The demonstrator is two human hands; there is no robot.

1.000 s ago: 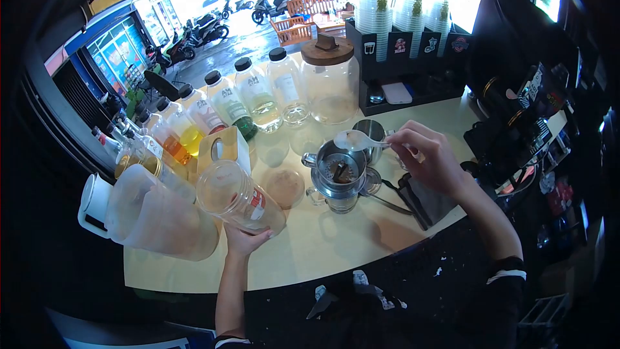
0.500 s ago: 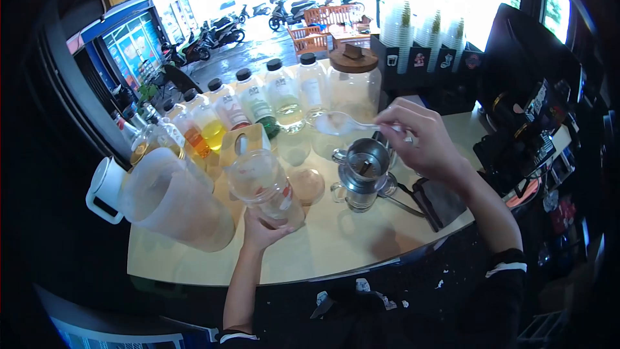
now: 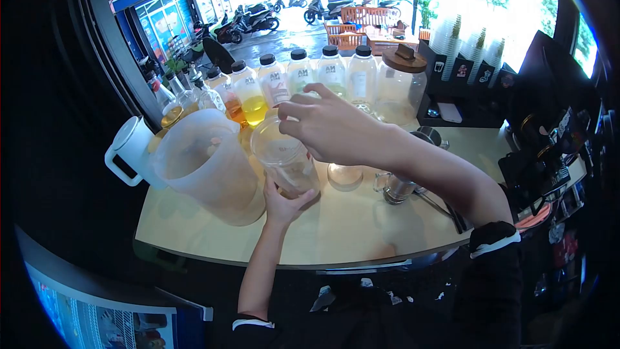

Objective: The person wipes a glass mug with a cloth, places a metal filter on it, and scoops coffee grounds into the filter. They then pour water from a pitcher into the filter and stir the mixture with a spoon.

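Observation:
My left hand [image 3: 284,205] is wrapped round the lower part of a clear plastic jar [image 3: 284,158], which stands open-topped and slightly tilted on the counter. Over the jar's mouth is my right hand [image 3: 323,123], its fingers bent and pointing down at the rim; whatever they hold is hidden or too small to make out. A round clear lid [image 3: 345,178] lies just right of the jar. Farther right, partly behind my right forearm, a metal coffee filter sits by a glass cup [image 3: 396,190]. A large frosted pitcher [image 3: 206,161] stands left of the jar.
Capped bottles [image 3: 252,97], some with coloured liquid, line the counter's back edge. A wooden-lidded jar [image 3: 400,87] stands at their right end. A white jug [image 3: 126,148] is at the far left. Stacked cups [image 3: 475,48] fill a black holder at the back right.
My right hand has moved left from above the metal filter to the jar's mouth. The spoon it held is no longer visible. The camera view has shifted, and my left hand still holds the jar.

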